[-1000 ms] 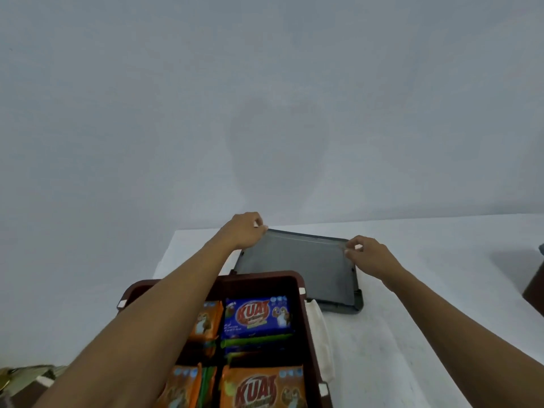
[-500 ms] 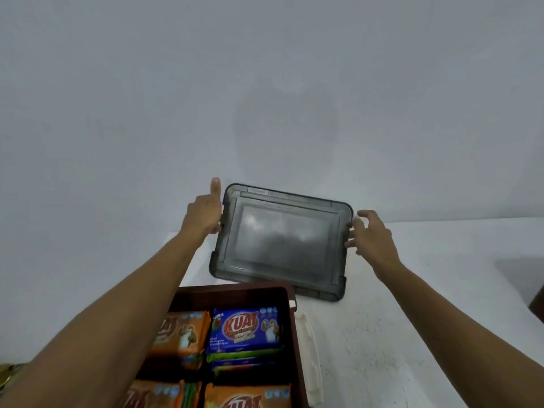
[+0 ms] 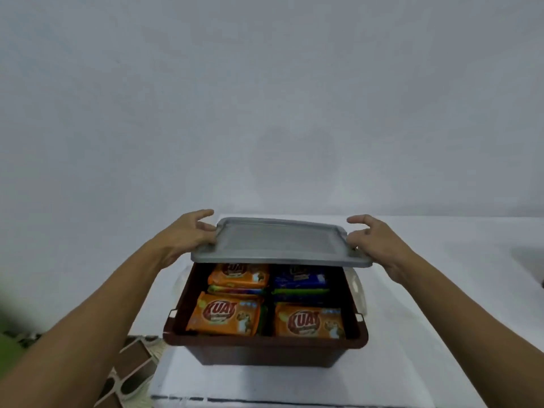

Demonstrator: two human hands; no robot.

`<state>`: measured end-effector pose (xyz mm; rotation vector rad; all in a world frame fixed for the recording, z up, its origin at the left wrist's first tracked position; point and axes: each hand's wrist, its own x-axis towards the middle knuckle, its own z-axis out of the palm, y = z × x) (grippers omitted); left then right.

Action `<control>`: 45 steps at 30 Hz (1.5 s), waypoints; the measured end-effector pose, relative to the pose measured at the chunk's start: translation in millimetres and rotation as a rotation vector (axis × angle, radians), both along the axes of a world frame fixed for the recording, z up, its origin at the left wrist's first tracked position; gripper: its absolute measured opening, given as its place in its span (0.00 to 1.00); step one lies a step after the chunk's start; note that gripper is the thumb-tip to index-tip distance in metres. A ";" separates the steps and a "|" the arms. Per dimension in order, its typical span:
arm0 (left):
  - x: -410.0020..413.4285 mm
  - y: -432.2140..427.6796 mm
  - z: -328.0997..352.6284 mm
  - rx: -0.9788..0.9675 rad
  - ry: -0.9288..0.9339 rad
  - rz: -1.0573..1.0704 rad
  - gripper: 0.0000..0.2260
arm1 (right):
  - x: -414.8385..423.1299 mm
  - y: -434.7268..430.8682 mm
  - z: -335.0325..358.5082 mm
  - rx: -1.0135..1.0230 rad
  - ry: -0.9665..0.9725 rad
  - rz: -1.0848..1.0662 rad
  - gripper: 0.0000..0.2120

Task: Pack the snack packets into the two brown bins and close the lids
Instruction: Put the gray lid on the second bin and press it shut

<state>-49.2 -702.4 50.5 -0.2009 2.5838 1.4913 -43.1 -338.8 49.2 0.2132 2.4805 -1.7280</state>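
A brown bin point(image 3: 265, 347) stands on the white table, filled with orange snack packets point(image 3: 225, 313) and blue snack packets point(image 3: 300, 279). A grey translucent lid point(image 3: 279, 241) hovers nearly flat over the bin's far half, its near edge above the packets. My left hand point(image 3: 188, 234) grips the lid's left edge and my right hand point(image 3: 374, 240) grips its right edge, fingers curled round the rim. The bin's near half is uncovered. A white latch handle point(image 3: 357, 290) hangs on the bin's right side.
The white table point(image 3: 441, 290) reaches to a plain grey wall behind. A patterned floor point(image 3: 132, 372) shows past the table's left edge. A dark shape sits at the far right edge of the view.
The lid was lifted from the table behind the bin, tilted upright, then lowered flat over the bin. Both hands kept hold of its side edges. The view tipped down toward the bin.
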 end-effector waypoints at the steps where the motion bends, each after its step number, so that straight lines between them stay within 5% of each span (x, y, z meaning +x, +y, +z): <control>1: 7.5 0.5 -2.9 -0.163 0.068 0.008 0.28 | 8.6 -6.8 -3.5 0.101 0.038 -0.001 0.22; 5: 33.3 1.5 -12.8 -0.566 0.279 0.053 0.16 | 31.4 -24.3 -18.5 0.413 0.126 0.045 0.26; 12: 51.8 -3.4 -34.5 -0.526 0.365 0.114 0.08 | 42.6 -30.1 -32.2 0.641 0.241 -0.045 0.09; 17: 64.1 -1.6 -32.7 -0.236 0.093 0.133 0.22 | 50.6 -23.9 -43.8 0.502 0.231 -0.080 0.04; 23: 67.5 -0.3 -31.7 -0.233 -0.010 0.218 0.30 | 57.3 -25.6 -49.1 0.246 0.240 -0.066 0.04; 40: 73.5 73.6 -42.8 -0.069 0.127 0.383 0.26 | 40.4 35.5 -52.2 -0.124 0.004 -0.167 0.19; 45: 61.5 143.6 -46.1 -0.030 0.147 0.365 0.29 | 55.4 105.9 -48.0 -0.202 -0.143 -0.171 0.14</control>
